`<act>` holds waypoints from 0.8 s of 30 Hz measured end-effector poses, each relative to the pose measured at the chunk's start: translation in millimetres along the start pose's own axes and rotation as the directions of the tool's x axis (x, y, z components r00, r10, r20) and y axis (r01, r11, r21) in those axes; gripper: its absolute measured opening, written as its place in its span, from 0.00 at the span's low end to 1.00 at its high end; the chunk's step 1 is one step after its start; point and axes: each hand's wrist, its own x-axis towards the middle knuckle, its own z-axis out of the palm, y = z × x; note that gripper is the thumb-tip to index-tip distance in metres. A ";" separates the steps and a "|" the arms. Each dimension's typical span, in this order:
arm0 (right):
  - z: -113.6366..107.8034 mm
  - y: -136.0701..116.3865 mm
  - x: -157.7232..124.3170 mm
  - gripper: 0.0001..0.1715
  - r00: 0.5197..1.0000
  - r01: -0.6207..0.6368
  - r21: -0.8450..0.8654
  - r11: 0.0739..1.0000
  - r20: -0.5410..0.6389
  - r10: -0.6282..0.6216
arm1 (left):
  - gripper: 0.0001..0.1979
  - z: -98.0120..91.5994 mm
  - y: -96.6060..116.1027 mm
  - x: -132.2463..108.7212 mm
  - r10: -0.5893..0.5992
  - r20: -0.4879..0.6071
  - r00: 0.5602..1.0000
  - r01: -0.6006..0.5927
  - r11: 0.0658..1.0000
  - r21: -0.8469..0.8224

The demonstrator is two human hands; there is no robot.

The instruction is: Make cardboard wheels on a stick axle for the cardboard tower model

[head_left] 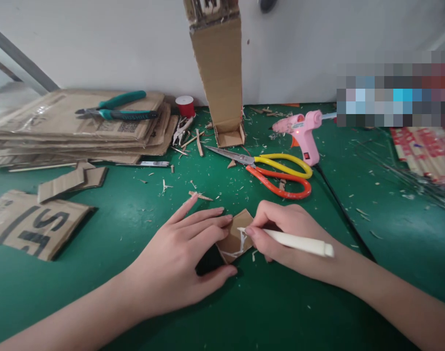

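My left hand [185, 253] lies over a small brown cardboard piece [239, 233] on the green table, fingers stretched across its top edge and thumb under it, pinning it down. My right hand [280, 234] is closed in a pinch on a white pen-like stick [299, 242]. The stick's tip touches the cardboard piece, where white lines or glue streaks show. Part of the piece is hidden beneath my left hand.
Yellow and orange scissors [277, 173] lie just beyond my hands. A pink glue gun [304, 130] with a black cord stands at right. A tall cardboard strip [218, 73] leans on the wall. Stacked cardboard with teal pliers [116, 111], red thread spool [185, 105], cardboard scraps [32, 224] at left.
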 end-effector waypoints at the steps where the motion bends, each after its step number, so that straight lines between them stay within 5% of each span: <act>1: -0.1 0.7 -0.1 0.13 1.000 0.008 -0.004 1.000 -0.001 -0.008 | 0.16 -0.1 0.2 0.1 0.000 -0.003 1.000 0.000 1.000 0.000; 16: 6.9 8.0 -2.1 0.14 0.995 -0.036 0.107 0.994 -0.088 0.046 | 0.16 0.1 -0.5 -0.9 -0.021 0.023 1.000 0.022 1.000 -0.017; 19: 8.5 8.8 -0.4 0.15 0.985 -0.047 0.163 0.986 -0.154 0.072 | 0.20 -2.3 0.4 -0.9 -0.042 0.067 0.997 0.043 0.999 -0.026; 24: 6.1 7.1 3.8 0.14 0.998 0.004 0.029 1.000 -0.070 -0.002 | 0.34 -7.5 2.6 -2.2 -0.068 0.128 0.989 0.074 0.997 -0.037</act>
